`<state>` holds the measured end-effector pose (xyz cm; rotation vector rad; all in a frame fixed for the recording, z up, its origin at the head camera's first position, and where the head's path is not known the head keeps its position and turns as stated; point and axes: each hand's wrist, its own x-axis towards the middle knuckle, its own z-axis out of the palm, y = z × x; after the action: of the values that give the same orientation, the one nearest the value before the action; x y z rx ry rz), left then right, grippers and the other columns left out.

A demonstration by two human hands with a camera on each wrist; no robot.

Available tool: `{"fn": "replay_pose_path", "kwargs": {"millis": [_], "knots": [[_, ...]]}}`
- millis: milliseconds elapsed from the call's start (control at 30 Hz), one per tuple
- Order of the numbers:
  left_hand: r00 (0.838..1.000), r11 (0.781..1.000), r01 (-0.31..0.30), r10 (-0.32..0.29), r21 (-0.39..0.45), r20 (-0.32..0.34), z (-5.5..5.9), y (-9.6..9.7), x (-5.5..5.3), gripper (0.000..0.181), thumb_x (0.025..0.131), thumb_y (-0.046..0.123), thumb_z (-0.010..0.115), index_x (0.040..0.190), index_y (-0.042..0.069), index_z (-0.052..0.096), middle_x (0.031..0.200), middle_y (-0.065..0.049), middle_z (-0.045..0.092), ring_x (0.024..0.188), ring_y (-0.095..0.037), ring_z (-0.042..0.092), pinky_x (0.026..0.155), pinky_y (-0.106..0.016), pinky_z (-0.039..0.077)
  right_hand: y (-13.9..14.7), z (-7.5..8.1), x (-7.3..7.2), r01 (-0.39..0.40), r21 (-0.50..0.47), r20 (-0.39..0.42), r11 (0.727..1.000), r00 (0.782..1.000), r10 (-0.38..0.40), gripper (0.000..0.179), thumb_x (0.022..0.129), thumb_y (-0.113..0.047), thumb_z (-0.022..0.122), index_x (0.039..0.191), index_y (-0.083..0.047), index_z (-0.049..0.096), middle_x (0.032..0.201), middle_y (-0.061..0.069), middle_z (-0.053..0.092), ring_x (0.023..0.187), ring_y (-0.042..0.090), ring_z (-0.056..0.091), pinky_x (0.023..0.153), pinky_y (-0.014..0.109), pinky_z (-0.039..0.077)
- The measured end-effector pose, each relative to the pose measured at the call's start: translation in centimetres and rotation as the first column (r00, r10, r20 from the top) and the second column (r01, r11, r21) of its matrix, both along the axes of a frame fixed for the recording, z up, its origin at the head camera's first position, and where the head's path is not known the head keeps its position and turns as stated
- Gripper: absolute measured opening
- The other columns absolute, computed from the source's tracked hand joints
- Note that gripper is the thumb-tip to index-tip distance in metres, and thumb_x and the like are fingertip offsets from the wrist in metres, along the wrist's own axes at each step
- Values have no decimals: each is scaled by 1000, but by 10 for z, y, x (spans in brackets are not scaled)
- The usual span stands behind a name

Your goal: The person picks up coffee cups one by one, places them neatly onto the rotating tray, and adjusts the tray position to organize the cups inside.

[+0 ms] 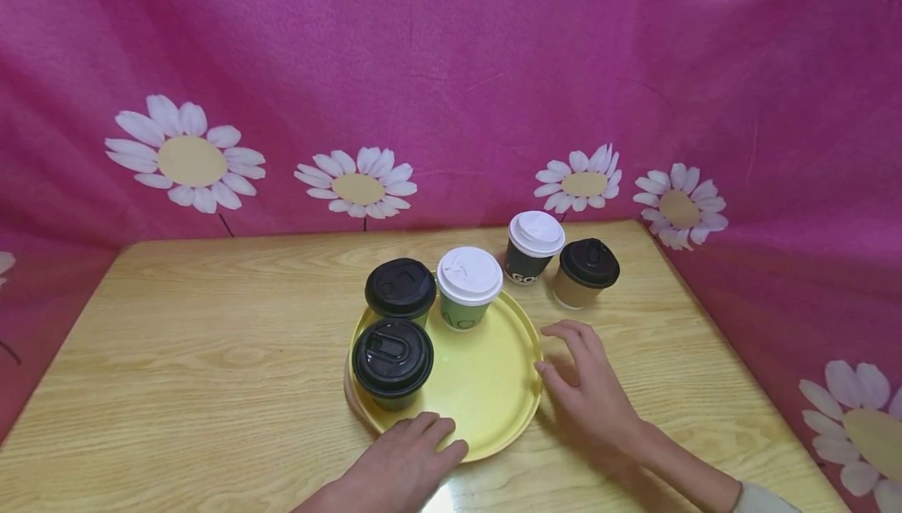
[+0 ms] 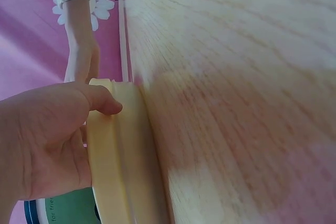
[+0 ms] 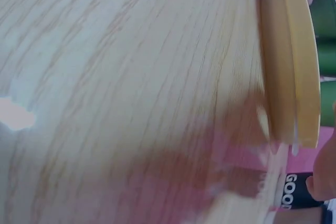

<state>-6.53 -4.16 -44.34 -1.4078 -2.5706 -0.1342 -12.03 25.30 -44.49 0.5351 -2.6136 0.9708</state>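
Observation:
A round yellow tray [image 1: 486, 388] lies on the table with three lidded paper cups on its left and back parts. Two have black lids: a front cup [image 1: 392, 360] and one behind it [image 1: 400, 290]. The third is a green cup with a white lid [image 1: 468, 286]. My left hand [image 1: 402, 462] holds the tray's front rim, its thumb [image 2: 107, 100] on the outer wall and fingers reaching over the edge. Beside the tray's right rim is my right hand [image 1: 592, 388], fingers loosely bent and nothing in its grasp.
Behind the tray to the right stand a black cup with a white lid [image 1: 532, 251] and a brown cup with a black lid [image 1: 583, 274], both on the wooden table [image 1: 211, 356]. A pink flowered cloth [image 1: 451, 90] hangs along the back and sides.

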Motion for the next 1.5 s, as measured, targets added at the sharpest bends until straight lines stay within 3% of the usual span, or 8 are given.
{"fn": "replay_pose_path", "kwargs": {"millis": [233,400,500,633,767,1100,1300,1500], "knots": [[1000,1000,-5,5,-5,1,-1,0,0,27,77,15,74,101,21,62,97,2,51,89,-15,52,65,-24,47,8,-5,-10,158,-274,261,949,962,-85,43,93,-4,68,131,3,50,131,20,44,120,37,45,99,55,46],[1000,1000,-5,5,3,11,-1,1,0,26,78,14,73,100,21,61,96,3,51,88,-15,51,64,-24,46,14,-7,-16,266,-373,366,889,923,-123,52,94,-4,67,137,7,40,137,24,39,124,37,44,99,31,48],[1000,1000,-7,7,-1,15,-1,1,0,25,78,14,73,100,21,62,95,3,50,88,-15,52,64,-24,46,19,-8,-21,337,-443,409,831,901,-147,53,95,-2,65,138,8,35,139,24,36,126,36,42,93,14,44],[1000,1000,-12,12,-4,16,-1,1,0,23,79,15,73,99,21,62,95,3,51,89,-15,52,65,-24,47,26,-10,-29,446,-476,456,758,862,-220,53,96,-4,63,139,7,33,137,22,36,125,33,42,90,11,40],[1000,1000,-11,11,4,1,-2,1,0,22,79,15,74,97,20,62,95,3,51,88,-15,52,65,-24,47,33,-13,-36,515,-466,483,720,830,-281,62,95,-7,66,144,2,29,135,17,36,121,28,43,89,13,41],[1000,1000,-17,16,-20,-9,-2,2,1,23,79,15,74,98,20,62,97,3,51,91,-15,54,68,-24,49,41,-12,-54,557,-444,550,702,788,-278,85,93,-12,70,154,-11,10,143,17,23,131,32,37,99,31,37],[999,1000,-10,10,5,-36,-3,2,0,23,78,15,75,96,20,62,96,2,52,91,-15,54,67,-24,48,44,-11,-64,556,-449,548,700,790,-275,94,90,-13,74,155,-14,6,145,17,21,130,32,36,96,34,37],[999,1000,-7,7,12,-41,-3,2,1,23,78,15,75,96,19,62,95,2,51,89,-15,53,65,-24,47,44,-12,-74,550,-452,526,702,800,-288,96,87,-14,77,155,-16,9,144,15,22,121,27,37,84,26,40]]}}
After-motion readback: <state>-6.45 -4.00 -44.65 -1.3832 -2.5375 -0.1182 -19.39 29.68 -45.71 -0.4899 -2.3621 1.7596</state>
